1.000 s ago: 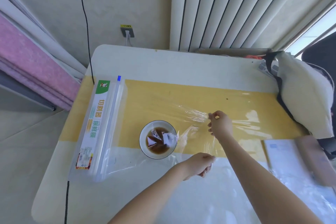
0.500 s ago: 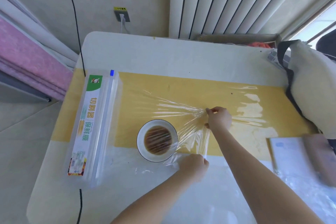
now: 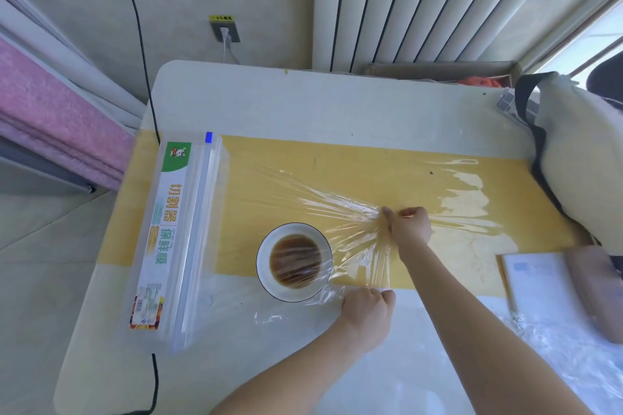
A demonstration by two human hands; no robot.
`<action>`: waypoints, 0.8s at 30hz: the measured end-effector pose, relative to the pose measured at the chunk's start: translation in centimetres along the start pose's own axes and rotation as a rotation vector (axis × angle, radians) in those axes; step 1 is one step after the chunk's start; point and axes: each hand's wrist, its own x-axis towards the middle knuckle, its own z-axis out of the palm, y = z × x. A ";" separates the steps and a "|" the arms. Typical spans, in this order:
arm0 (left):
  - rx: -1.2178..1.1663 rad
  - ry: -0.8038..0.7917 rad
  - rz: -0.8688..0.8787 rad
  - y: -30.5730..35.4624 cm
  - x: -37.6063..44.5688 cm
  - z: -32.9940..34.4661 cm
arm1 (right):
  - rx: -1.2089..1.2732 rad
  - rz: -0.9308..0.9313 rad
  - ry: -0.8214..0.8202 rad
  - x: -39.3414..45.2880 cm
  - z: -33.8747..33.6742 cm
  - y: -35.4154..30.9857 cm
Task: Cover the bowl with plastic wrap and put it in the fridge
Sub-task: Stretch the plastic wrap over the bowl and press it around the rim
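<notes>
Head view, looking down. Table (image 3: pixel 337 101): pale top w/ a broad yellow band across the middle. Cream padded bag (image 3: pixel 583 158) w/ dark strap on the table's right edge. Wrap dispenser box (image 3: pixel 172 239), long, clear plastic w/ green-and-white label, lies lengthwise on the table's left side, blue slider tab at its far end. Plastic wrap (image 3: pixel 303 199): thin clear sheet stretched from the dispenser side rightward over the yellow band, pulled into radiating creases toward the far hand; its near edge lies crumpled on the pale surface just beside the bowl. Open notebook (image 3: pixel 539 286) at right near edge, blurred. Right hand (image 3: pixel 409 226): closed, pinching a gathered bunch of wrap, right of and beyond the bowl, knuckles up. Left hand (image 3: pixel 367 313): closed on the sheet's near edge, just right of the bowl's near rim, fingers curled down against the table. Bowl (image 3: pixel 294 262): white, dark rim line, holds brown liquid; sits upright on the table at the yellow band's near border, between dispenser and hands; wrap lies across its mouth, creased, draping off the right side. Wall socket (image 3: pixel 225 31) w/ plug above the table's far edge.
</notes>
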 end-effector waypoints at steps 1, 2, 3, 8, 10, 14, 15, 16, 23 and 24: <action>0.009 -0.005 0.014 -0.2 -0.1 -0.1 | 0.025 0.015 -0.027 0.0 -0.3 0.0; 0.030 -0.004 0.029 -0.3 -0.1 -0.2 | 0.062 0.026 -0.062 0.0 -0.5 0.1; 0.063 -0.003 0.045 -0.4 -0.1 -0.2 | 0.120 0.040 -0.105 0.0 -0.8 0.1; 0.195 0.018 0.070 -0.2 -0.6 -0.1 | 0.273 0.107 -0.132 0.2 -2.1 0.5; 0.253 0.027 0.109 -0.1 -1.0 0.3 | 0.102 0.094 -0.039 0.2 -2.9 1.0; 0.287 0.009 0.078 -0.3 -2.1 0.1 | -0.023 -0.033 0.138 -0.7 -3.8 1.8; 0.250 0.049 0.095 -0.6 -2.2 0.2 | -0.015 -0.115 0.181 -1.3 -3.6 1.8; 0.228 0.077 0.102 -1.0 -2.4 0.2 | 0.005 -0.215 0.220 -2.3 -3.3 1.7; 0.047 0.812 0.107 -6.4 -5.4 -1.7 | 0.037 -0.688 -0.083 -8.3 0.8 2.0; 0.030 0.863 0.116 -7.0 -5.9 -1.8 | 0.028 -0.695 -0.136 -8.9 1.2 2.3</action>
